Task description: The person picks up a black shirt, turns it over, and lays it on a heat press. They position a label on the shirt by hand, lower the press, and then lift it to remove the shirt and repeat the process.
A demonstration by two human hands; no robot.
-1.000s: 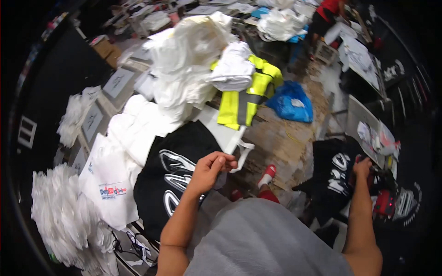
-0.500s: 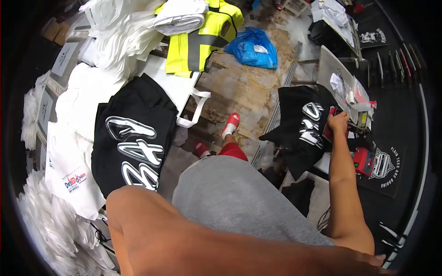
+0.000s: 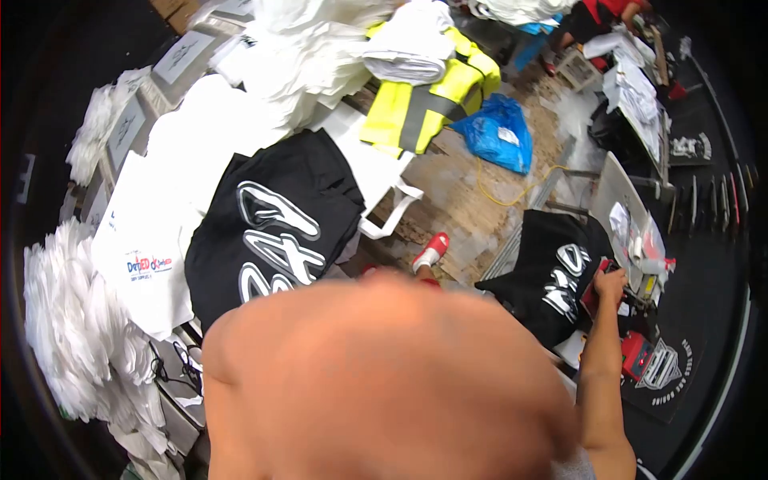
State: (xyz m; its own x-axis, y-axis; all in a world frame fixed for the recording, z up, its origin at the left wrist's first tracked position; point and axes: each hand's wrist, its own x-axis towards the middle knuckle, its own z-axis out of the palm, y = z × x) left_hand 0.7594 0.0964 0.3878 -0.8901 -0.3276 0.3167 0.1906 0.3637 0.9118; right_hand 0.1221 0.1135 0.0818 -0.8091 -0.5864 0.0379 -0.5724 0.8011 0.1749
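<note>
**Right hand (image 3: 612,282) grips a red device (image 3: 590,299) beside a lettered black garment (image 3: 534,260)**

The red device sits right of centre in the frame, at the right edge of the black garment, which has bold white lettering. The right fingers are curled over the device and clamped on it; much of it is hidden under the hand. A second red unit (image 3: 637,355) stands just below, near a black panel bearing a white emblem (image 3: 662,368). Above the hand, a pale upright board (image 3: 618,188) leans at an angle, with small packets and loose white scraps beside it.

The left arm (image 3: 400,384) fills the lower middle of the frame as a large blur close to the camera. The left hand cannot be made out, so I cannot tell how its fingers stand.

Left of centre lies a folded black shirt (image 3: 220,252) with large outlined white letters, a looped white strap (image 3: 398,214) near its right side. Left of it hangs a white cloth bag (image 3: 144,292) with red and blue print; a thick bunch of white material (image 3: 80,328) fills the lower left.

At upper centre, a folded white cloth (image 3: 410,46) rests on a yellow reflective garment (image 3: 412,116), near a blue plastic bag (image 3: 496,134) on the floor (image 3: 452,188). Another person in red (image 3: 606,16) shows at the upper right.
</note>
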